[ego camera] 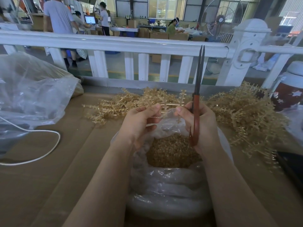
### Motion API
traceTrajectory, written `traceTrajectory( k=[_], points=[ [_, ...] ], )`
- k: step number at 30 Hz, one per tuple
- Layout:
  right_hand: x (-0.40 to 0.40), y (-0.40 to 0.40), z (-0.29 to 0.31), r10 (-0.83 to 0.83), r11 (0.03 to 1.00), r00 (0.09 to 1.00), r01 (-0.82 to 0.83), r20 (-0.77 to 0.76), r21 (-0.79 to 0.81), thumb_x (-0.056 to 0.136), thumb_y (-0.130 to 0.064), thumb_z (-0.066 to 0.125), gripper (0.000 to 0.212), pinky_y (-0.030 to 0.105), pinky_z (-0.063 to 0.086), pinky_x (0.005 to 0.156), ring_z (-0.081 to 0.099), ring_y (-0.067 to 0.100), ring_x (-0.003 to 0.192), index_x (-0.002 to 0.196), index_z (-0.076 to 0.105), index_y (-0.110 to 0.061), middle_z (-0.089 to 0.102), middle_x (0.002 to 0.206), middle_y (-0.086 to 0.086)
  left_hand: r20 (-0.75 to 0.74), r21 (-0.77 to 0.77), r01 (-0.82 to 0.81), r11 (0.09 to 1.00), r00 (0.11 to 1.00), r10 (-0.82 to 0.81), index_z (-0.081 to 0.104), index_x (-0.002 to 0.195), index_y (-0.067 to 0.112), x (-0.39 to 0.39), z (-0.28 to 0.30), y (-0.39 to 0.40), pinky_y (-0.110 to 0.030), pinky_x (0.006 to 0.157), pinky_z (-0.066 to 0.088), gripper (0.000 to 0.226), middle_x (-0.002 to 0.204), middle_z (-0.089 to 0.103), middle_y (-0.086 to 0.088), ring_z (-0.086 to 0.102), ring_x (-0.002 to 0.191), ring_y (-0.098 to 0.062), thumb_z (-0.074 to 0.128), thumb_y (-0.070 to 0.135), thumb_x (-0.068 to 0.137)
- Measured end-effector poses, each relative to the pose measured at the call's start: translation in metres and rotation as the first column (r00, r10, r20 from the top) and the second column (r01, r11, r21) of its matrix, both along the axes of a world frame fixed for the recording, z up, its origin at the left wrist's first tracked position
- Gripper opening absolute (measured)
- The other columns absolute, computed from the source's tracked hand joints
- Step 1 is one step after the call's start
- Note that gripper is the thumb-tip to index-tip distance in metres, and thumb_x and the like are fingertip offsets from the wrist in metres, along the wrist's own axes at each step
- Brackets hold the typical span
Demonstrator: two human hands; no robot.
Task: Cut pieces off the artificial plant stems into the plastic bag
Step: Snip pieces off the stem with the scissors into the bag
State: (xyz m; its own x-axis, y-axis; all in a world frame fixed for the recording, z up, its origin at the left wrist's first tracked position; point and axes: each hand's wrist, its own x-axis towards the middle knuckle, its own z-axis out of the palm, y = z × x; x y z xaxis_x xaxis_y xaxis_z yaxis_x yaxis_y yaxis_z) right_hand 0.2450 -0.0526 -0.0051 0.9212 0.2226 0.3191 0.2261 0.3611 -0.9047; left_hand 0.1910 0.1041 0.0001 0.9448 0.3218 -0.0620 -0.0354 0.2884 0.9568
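Note:
A clear plastic bag stands open in front of me, with a heap of cut golden pieces inside. My left hand pinches a thin golden plant stem over the bag's mouth. My right hand grips red-handled scissors, blades nearly together and pointing straight up. Its thumb and fingers also touch the stem and the bag's rim. A pile of golden artificial plant stems lies on the cardboard behind and to the right of the bag.
A large clear bag sits at the left, with a white cord looping on the cardboard-covered table. A white railing runs along the far edge. A red and white jar stands at the right, above a dark object.

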Motion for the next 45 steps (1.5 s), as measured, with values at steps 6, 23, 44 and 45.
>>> traceTrajectory(
  k=[6, 23, 44, 45],
  points=[
    [0.004, 0.0, -0.003, -0.065, 0.997, 0.998, 0.066, 0.014, -0.042, 0.085, -0.003, 0.075, 0.019, 0.009, 0.04, 0.045, 0.052, -0.002, 0.043, 0.085, 0.057, -0.009, 0.059, 0.083, 0.022, 0.036, -0.077, 0.074, 0.994, 0.997, -0.071, 0.062, 0.079, 0.012, -0.004, 0.005, -0.001, -0.019, 0.051, 0.049, 0.017, 0.071, 0.072, -0.004, 0.06, 0.051, -0.01, 0.063, 0.021, 0.094],
    [0.013, 0.002, -0.015, -0.191, 0.96, 0.976, 0.208, 0.104, -0.19, 0.079, -0.019, 0.084, 0.021, 0.029, 0.055, 0.075, 0.069, 0.014, 0.077, 0.088, 0.065, -0.015, 0.07, 0.078, -0.004, 0.096, -0.34, 0.154, 0.928, 0.987, -0.128, 0.074, 0.077, 0.013, -0.003, 0.002, 0.007, -0.017, 0.057, 0.056, 0.012, 0.073, 0.073, -0.002, 0.069, 0.06, -0.006, 0.071, 0.024, 0.075],
    [0.007, -0.002, -0.023, -0.001, 0.519, 0.846, 0.457, 0.534, -0.723, 0.068, -0.082, 0.063, 0.051, 0.018, 0.042, 0.065, 0.055, -0.007, 0.084, 0.095, 0.048, -0.042, 0.056, 0.088, -0.026, 0.308, -0.051, -0.108, 0.993, 0.944, 0.118, 0.067, 0.092, 0.006, 0.003, -0.002, 0.009, -0.023, 0.075, 0.057, 0.021, 0.073, 0.071, -0.001, 0.069, 0.072, -0.012, 0.058, -0.013, 0.088],
    [0.007, -0.002, -0.023, 0.0, 0.508, 0.84, 0.468, 0.543, -0.723, 0.069, -0.082, 0.064, 0.05, 0.019, 0.043, 0.066, 0.055, -0.007, 0.085, 0.095, 0.048, -0.042, 0.056, 0.089, -0.027, 0.32, -0.019, -0.129, 0.991, 0.939, 0.129, 0.066, 0.091, 0.006, 0.003, -0.003, 0.01, -0.022, 0.073, 0.057, 0.022, 0.071, 0.07, 0.0, 0.069, 0.072, -0.011, 0.058, -0.014, 0.088]
  ],
)
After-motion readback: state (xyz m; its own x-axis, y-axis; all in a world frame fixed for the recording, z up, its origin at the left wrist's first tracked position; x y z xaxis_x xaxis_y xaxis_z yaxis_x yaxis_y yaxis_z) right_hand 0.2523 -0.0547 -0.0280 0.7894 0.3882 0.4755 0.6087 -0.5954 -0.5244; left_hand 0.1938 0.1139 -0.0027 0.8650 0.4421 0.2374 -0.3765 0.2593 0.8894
